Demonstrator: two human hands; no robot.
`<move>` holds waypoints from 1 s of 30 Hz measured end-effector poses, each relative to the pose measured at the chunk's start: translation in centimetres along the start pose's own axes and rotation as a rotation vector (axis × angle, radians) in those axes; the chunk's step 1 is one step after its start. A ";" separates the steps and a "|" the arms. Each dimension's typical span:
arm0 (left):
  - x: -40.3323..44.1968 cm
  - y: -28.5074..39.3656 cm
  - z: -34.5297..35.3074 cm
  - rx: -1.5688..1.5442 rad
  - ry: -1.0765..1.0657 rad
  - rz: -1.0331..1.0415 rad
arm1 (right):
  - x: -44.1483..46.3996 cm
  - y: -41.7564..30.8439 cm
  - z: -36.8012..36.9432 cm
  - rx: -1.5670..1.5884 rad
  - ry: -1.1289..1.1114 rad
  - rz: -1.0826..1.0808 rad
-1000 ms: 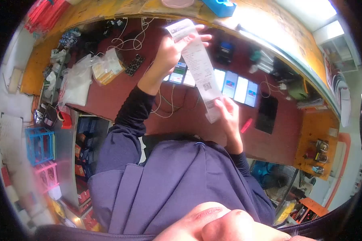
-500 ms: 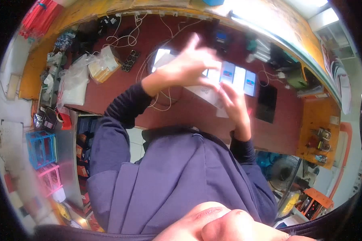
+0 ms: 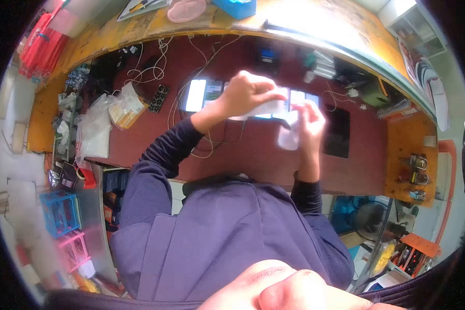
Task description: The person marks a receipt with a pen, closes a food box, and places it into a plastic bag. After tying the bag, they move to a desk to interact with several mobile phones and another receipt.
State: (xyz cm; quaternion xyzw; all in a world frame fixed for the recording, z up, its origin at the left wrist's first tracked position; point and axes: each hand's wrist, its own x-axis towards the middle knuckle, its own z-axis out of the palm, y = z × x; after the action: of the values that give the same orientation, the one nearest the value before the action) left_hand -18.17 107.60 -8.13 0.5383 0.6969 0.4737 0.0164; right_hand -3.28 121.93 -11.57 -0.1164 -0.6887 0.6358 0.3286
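Observation:
My left hand [image 3: 244, 95] reaches over the table with thumb and fingers pinched on a white sheet [image 3: 267, 107]. To its right, my right hand [image 3: 311, 123] is closed on a pale, glossy film-like piece [image 3: 288, 136], which hangs below the fingers. Glare and blur hide whether the two pieces are joined. Behind the hands lie several phones with lit screens, partly covered by the fingers. One bright-screened phone [image 3: 196, 96] shows left of my left hand.
The dark red tabletop [image 3: 232, 165] holds a black flat panel [image 3: 337, 133] on the right. White cables [image 3: 151, 67], a patterned phone case [image 3: 159, 98], a small box [image 3: 126, 111] and plastic bags [image 3: 94, 132] lie left. A wooden shelf [image 3: 103, 44] borders the back.
My left hand's fingers, spread before, are now pinched on the white sheet. My right hand has moved slightly right, and the glossy piece now hangs from it. The view has tilted upward.

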 end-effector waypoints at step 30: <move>12.4 0.2 -3.5 0.926 0.035 0.660 | -2.6 34.5 -21.8 -0.619 0.319 0.231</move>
State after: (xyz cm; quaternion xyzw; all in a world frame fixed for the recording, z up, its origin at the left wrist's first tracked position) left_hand -25.06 114.85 -0.03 0.6704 0.6271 0.1076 -0.3818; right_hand 2.91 143.51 -45.77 -0.3852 -0.7708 0.4040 0.3070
